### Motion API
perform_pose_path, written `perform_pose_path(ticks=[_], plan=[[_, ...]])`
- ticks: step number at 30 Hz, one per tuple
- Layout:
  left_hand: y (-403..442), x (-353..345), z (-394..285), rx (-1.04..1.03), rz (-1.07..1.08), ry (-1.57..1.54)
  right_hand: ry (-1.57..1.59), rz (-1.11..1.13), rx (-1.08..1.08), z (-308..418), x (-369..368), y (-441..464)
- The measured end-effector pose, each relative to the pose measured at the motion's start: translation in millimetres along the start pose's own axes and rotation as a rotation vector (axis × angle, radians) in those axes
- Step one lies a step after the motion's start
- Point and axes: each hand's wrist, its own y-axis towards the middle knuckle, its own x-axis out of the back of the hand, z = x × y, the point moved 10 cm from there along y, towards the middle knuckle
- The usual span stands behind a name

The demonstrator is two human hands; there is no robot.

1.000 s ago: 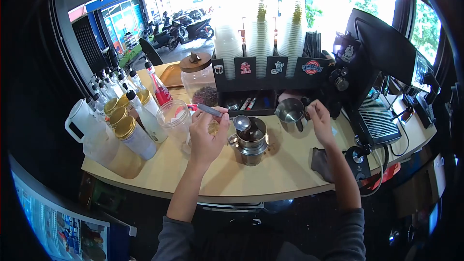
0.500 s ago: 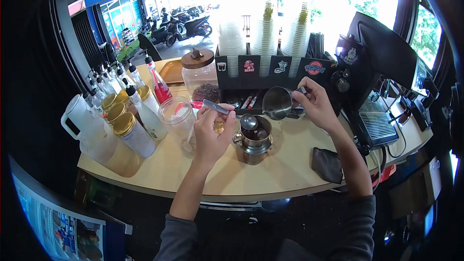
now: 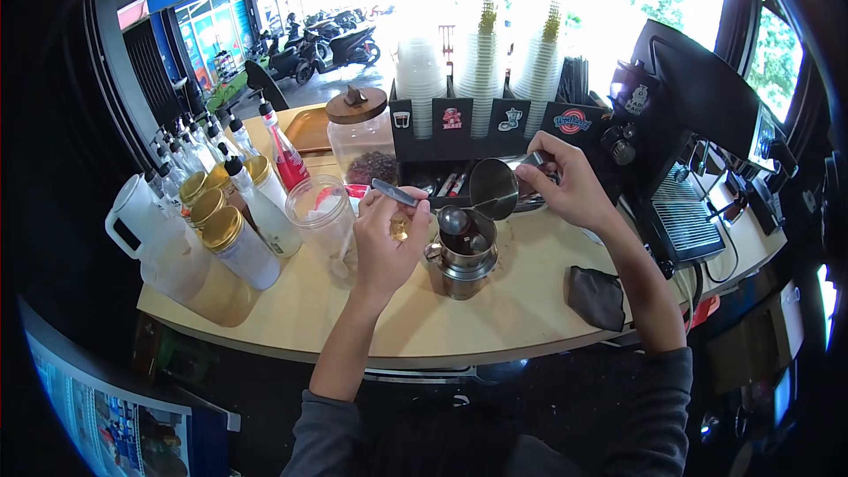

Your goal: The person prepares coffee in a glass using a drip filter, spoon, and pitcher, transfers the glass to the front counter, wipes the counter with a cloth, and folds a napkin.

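Observation:
My left hand [image 3: 389, 238] pinches the handle of a metal spoon [image 3: 453, 220], whose bowl is over the mouth of a metal drip filter [image 3: 465, 258] on the counter. Dark contents show inside the filter. In my right hand [image 3: 567, 178] is the handle of a metal pitcher [image 3: 494, 189], tilted left with its rim above the filter beside the spoon. Whether liquid is leaving the pitcher is hard to tell. An open clear plastic jar [image 3: 323, 221] stands left of my left hand.
Gold-lidded jars [image 3: 234, 247], a white jug [image 3: 152, 238] and pump bottles [image 3: 190, 150] crowd the left side. Behind are a wooden-lidded glass jar [image 3: 362, 137] and a black cup holder [image 3: 459, 146]. An espresso machine [image 3: 685, 212] and dark cloth [image 3: 595, 297] are at the right.
My right hand has lifted the pitcher and brought it left from beside the filter to above it, tipping it further. The spoon has moved slightly, staying over the filter.

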Motion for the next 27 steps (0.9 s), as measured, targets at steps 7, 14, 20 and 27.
perform_pose_path(ticks=[7, 14, 20, 27], plan=[[-1, -2, 2, 0.022, 0.006, -0.016, -0.110, 0.007, 0.074, 13, 0, 1], [-1, -4, -1, -0.001, 0.009, 0.015, -0.054, 0.028, 0.059, 23, -2, 0], [5, 0, -23, -0.156, 0.000, 0.156, -0.061, 0.031, 0.058, 28, -4, 2], [7, 6, -32, -0.219, -0.008, 0.226, 0.008, 0.032, -0.006, 29, -9, 6]])
